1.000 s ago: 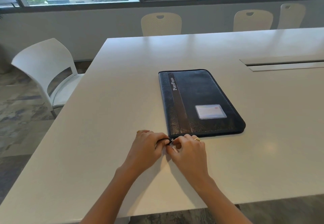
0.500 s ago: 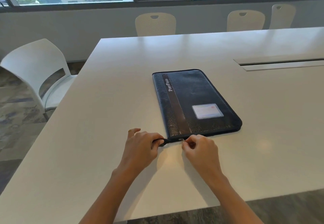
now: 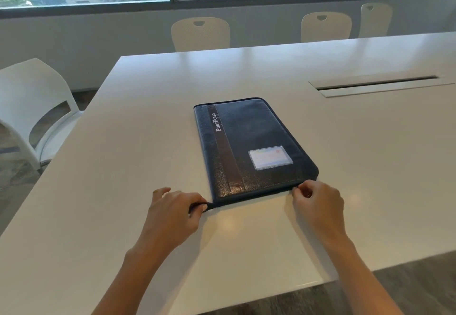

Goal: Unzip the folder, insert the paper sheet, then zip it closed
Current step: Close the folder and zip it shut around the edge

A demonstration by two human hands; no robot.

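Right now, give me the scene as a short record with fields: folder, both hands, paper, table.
folder: dark, flat on table, cover down
left hand: pinches folder's near left corner
right hand: pinches folder's near edge by the right corner; zip pull too small to tell
paper: none in view
table: white, long slot at far right
chair: white, at table's left side

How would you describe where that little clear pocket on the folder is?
Start at the big white table; a dark zip folder lies flat on it. On the folder's cover, toward its near right corner, sits the clear pocket, pale against the dark cover. It is the only light rectangle there, right of the brown strip lettered PORTFOLIO.
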